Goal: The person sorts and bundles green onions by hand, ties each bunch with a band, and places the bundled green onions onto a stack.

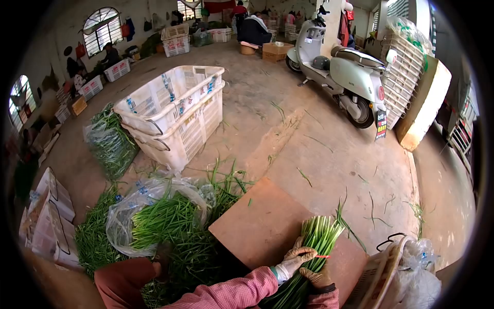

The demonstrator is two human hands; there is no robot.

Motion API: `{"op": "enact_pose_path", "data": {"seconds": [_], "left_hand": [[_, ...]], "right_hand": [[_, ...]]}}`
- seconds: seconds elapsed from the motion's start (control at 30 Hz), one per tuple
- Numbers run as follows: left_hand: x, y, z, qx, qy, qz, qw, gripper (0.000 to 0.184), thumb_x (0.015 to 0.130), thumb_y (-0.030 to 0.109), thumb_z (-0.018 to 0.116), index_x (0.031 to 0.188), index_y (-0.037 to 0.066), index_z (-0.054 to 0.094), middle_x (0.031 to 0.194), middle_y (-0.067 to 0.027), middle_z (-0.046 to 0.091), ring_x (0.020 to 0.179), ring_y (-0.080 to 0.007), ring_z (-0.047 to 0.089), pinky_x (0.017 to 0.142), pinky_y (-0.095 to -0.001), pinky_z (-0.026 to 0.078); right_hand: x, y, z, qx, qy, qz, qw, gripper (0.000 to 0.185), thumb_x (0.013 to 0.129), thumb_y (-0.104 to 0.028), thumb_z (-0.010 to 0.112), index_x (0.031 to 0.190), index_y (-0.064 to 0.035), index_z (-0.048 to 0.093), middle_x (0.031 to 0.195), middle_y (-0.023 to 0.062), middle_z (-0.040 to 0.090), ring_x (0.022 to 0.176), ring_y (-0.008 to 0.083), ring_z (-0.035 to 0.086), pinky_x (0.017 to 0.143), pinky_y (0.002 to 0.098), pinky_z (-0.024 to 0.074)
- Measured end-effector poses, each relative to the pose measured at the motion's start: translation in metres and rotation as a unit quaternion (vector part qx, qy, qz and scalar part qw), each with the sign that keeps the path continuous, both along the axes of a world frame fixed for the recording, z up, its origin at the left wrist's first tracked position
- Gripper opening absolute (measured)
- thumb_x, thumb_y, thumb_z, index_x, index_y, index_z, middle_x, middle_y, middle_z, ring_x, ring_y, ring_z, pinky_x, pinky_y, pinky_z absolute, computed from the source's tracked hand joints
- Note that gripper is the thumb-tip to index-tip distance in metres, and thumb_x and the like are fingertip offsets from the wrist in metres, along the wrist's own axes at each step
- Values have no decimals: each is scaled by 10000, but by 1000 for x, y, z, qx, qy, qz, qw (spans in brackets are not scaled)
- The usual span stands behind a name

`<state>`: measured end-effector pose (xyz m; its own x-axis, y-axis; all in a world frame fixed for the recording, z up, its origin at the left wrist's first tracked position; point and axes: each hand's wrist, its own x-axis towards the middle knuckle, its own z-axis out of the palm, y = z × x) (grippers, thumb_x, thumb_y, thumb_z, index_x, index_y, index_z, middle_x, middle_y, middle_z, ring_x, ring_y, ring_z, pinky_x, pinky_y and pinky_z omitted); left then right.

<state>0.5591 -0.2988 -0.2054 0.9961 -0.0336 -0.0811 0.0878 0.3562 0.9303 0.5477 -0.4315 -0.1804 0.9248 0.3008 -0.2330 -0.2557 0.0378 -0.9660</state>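
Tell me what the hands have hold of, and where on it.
The green stalk bundle, held near its red band, below the pale ends, by the left hand and right hand.

At five o'clock, the leafy ends of the stem bundle (321, 234) run under the sleeve and off the lower edge. Some fingers of the left hand (294, 261) go out of sight behind the stems; the right hand (320, 278) is partly covered too. Only a short length of the red band (322, 256) shows. The board (265, 221) lies partly hidden beneath them. Dark rim cuts off the vehicle (461, 131) at three o'clock. Toward ten o'clock, a seated person (110, 55) is too small and dim for me to make out their handwork.
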Motion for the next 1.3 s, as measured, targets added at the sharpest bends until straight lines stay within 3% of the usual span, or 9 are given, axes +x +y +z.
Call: {"op": "enact_pose_path", "data": {"seconds": [0.1,0.23,0.43,0.57,0.7,0.97,1.03,1.1,1.3], "left_hand": [[-17,5,-1,108,-89,74,987,200,742,214,652,851,48,635,1308,-111,312,1205,-225,290,980,-310,255],[-25,25,39,407,-222,305,832,129,716,169,655,814,88,629,1235,-119,420,1141,-274,380,954,-358,299],[-27,-15,51,325,-354,73,874,126,724,28,601,841,56,565,815,-63,598,778,-230,577,688,-284,470],[-13,2,63,281,-277,157,905,90,724,61,611,806,56,572,801,-61,604,749,-237,575,688,-317,460],[-6,13,77,363,-314,167,861,85,705,75,624,774,83,575,785,-49,601,753,-223,565,712,-324,437],[3,-4,64,339,-317,87,881,99,706,91,627,791,74,580,788,-66,586,781,-251,555,724,-332,446],[12,5,64,429,-375,5,822,260,763,310,583,929,111,570,1043,-86,522,1040,-251,458,941,-420,300],[24,9,64,587,-366,-62,719,631,780,589,359,1253,172,382,1337,-90,291,1269,-259,194,1010,-479,118],[39,-8,38,726,-294,-204,587,704,791,617,295,1308,139,295,1395,-75,175,1294,-280,88,1018,-493,35]], "right_hand": [[2,14,-1,324,301,-65,894,739,668,-118,718,1255,-79,272,1118,139,480,994,252,490,801,368,466],[7,35,-49,457,380,-123,795,624,780,-579,403,1167,-93,454,1171,139,472,1038,301,474,911,508,348],[4,31,-77,564,371,-167,718,476,776,-405,495,1131,-88,475,1130,129,478,1025,253,475,919,391,361],[5,17,-68,545,231,-108,799,340,774,-207,603,1071,-66,515,1083,119,504,1008,229,484,924,318,356],[-5,32,-1,-55,-170,-119,977,192,758,-71,599,943,-21,584,948,82,578,851,158,553,763,274,436],[8,27,-28,-27,-138,-242,960,106,783,-96,593,817,2,615,867,76,612,781,138,568,694,270,456],[9,11,-41,185,-78,-224,954,186,804,-167,587,845,13,612,898,94,602,824,152,561,735,280,442],[4,3,-21,-21,-252,-174,952,262,837,-222,545,923,20,598,936,87,590,873,171,548,787,293,423],[0,-18,-65,98,-61,-141,983,274,870,-220,489,1003,3,576,966,59,595,918,149,532,824,281,404]]}}
